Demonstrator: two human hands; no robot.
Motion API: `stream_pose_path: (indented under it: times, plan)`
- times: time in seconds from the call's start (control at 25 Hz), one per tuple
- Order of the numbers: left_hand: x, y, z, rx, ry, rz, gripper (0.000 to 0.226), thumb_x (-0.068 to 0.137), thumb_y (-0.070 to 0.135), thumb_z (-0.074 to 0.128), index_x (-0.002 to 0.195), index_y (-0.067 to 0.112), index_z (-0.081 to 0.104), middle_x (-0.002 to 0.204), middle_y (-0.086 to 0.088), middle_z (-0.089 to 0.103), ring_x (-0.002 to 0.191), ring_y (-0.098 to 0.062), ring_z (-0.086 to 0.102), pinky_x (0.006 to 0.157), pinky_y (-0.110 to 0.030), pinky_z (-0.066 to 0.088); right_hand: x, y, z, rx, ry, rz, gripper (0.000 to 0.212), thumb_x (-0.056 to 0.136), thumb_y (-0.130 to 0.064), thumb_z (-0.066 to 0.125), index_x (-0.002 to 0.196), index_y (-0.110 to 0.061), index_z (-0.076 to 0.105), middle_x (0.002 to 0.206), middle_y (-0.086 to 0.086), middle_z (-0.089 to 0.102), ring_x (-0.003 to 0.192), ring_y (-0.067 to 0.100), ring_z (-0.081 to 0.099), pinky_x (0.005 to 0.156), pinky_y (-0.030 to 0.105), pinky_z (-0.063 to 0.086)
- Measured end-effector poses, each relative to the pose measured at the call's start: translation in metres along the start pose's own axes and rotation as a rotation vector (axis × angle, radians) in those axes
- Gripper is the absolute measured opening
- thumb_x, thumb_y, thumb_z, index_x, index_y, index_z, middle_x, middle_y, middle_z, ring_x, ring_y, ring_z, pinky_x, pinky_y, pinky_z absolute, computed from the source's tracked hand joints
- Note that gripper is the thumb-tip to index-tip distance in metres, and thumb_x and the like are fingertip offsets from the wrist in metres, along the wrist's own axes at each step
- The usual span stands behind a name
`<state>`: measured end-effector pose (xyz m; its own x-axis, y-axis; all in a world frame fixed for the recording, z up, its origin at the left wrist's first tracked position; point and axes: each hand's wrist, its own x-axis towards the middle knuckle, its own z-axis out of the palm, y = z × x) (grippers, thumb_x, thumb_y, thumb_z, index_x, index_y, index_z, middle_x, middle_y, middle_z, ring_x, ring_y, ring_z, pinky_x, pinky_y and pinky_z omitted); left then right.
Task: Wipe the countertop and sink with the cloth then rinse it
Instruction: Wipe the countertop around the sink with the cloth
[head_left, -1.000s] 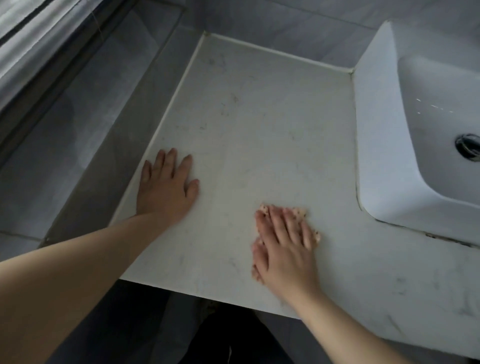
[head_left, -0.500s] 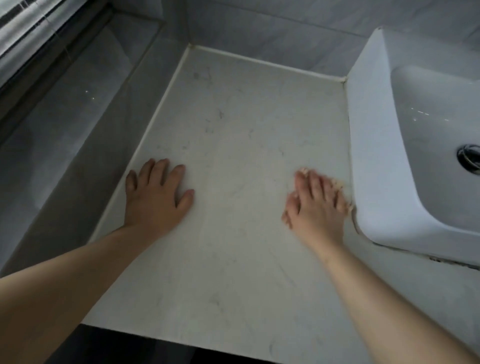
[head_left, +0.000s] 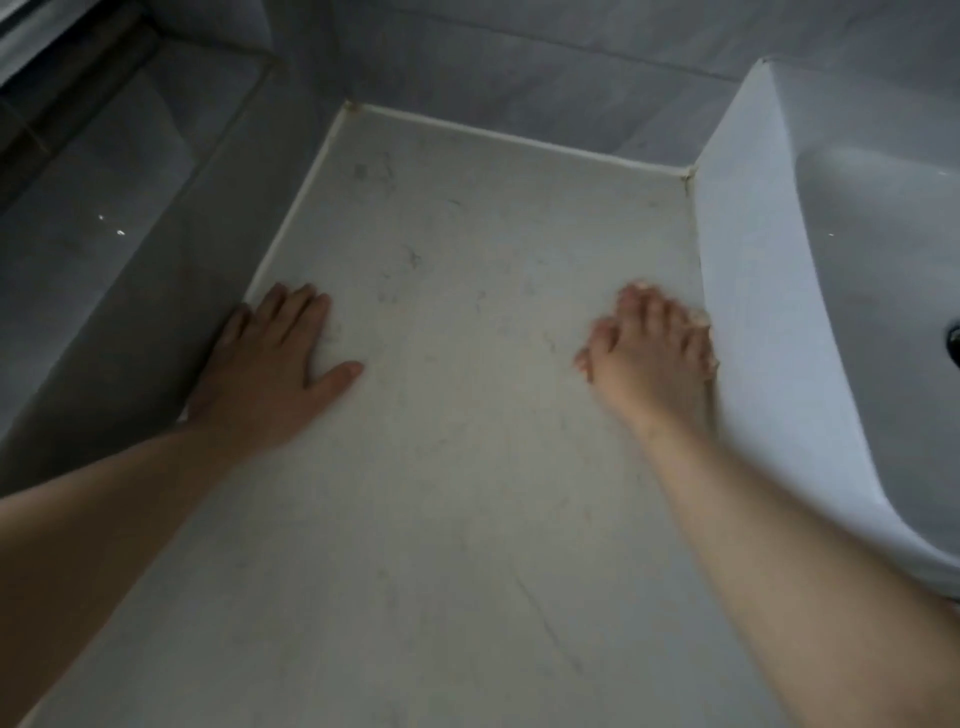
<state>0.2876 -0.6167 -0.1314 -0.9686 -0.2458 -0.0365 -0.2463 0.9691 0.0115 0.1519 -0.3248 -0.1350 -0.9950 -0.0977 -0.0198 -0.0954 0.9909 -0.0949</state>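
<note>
Where the countertop (head_left: 467, 493) meets the outer side wall of the sink (head_left: 769, 322), right of frame centre, the right hand (head_left: 657, 364) lies palm down on the cloth (head_left: 700, 316). Its fingers are extended and slightly spread, pressing downward rather than curling round anything. The little-finger side is touching or just beside the sink wall; motion blur prevents a firmer reading. The cloth is almost wholly covered by this hand: only small pale slivers show at the fingertips, against the base of the sink wall, and its pattern cannot be read. The left hand (head_left: 275, 358) rests at the left of the frame, palm flat on the countertop, fingers straight and close together, thumb angled out toward centre; it holds nothing. Its outer edge sits along the pale sealant seam (head_left: 287, 223) where the countertop joins the grey tiled side wall (head_left: 130, 260). The left forearm (head_left: 104, 519) and right forearm (head_left: 779, 545) enter from the lower corners of the frame, well apart. The countertop is light, marble-patterned stone with faint dark marks in its upper portion, near the back corner. The sealant seam continues along the back edge, below the grey rear wall (head_left: 519, 57). The sink is a white vessel basin occupying the right edge of the frame; part of its dark drain fitting (head_left: 954, 345) is visible at the far right.
</note>
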Motion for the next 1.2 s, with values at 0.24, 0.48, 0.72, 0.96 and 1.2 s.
stream_pose_path:
  times: [0.24,0.48,0.72,0.96,1.2]
  plan:
    - [0.002,-0.001,0.004,0.023,0.007,-0.013,0.096,0.073,0.071,0.009,0.147,0.011,0.020,0.155,-0.005,0.019,0.143,-0.023,0.014,0.115,-0.041,0.011,0.045,-0.137,0.013,0.134,-0.044,-0.128,0.062,0.095,-0.039,0.030,0.149,-0.012,0.016,0.157,0.011,0.014,0.144,0.030,0.010,0.117,0.043,0.005]
    - [0.002,-0.003,0.008,0.030,0.029,-0.001,0.094,0.079,0.070,0.018,0.143,0.001,0.028,0.151,-0.016,0.028,0.140,-0.027,0.025,0.112,-0.037,0.012,0.072,-0.131,0.013,0.037,-0.020,-0.503,0.062,0.090,-0.043,0.028,0.147,-0.020,0.024,0.154,0.003,0.025,0.142,0.024,0.020,0.113,0.045,0.017]
    - [0.003,-0.002,0.004,0.055,-0.036,-0.013,0.097,0.083,0.072,0.005,0.139,-0.001,0.035,0.146,-0.018,0.036,0.135,-0.030,0.035,0.108,-0.040,0.016,0.111,-0.129,0.007,0.085,-0.039,0.053,0.060,0.096,-0.037,0.027,0.149,-0.012,0.015,0.158,0.011,0.012,0.144,0.030,0.008,0.115,0.049,0.003]
    - [0.004,-0.001,0.003,0.035,0.009,-0.007,0.090,0.081,0.067,0.024,0.137,-0.002,0.038,0.145,-0.019,0.039,0.134,-0.031,0.037,0.107,-0.041,0.019,0.132,-0.272,0.014,0.111,-0.109,-0.397,0.063,0.095,-0.037,0.030,0.150,-0.013,0.013,0.158,0.006,0.012,0.145,0.026,0.008,0.116,0.043,0.004]
    - [0.003,-0.002,0.004,0.076,0.011,-0.006,0.091,0.084,0.069,0.013,0.137,-0.001,0.037,0.145,-0.017,0.038,0.134,-0.026,0.031,0.108,-0.041,0.020,0.159,-0.301,0.017,0.093,-0.143,-0.507,0.061,0.097,-0.038,0.026,0.151,-0.015,0.010,0.159,0.005,0.007,0.145,0.027,0.004,0.115,0.048,0.000]
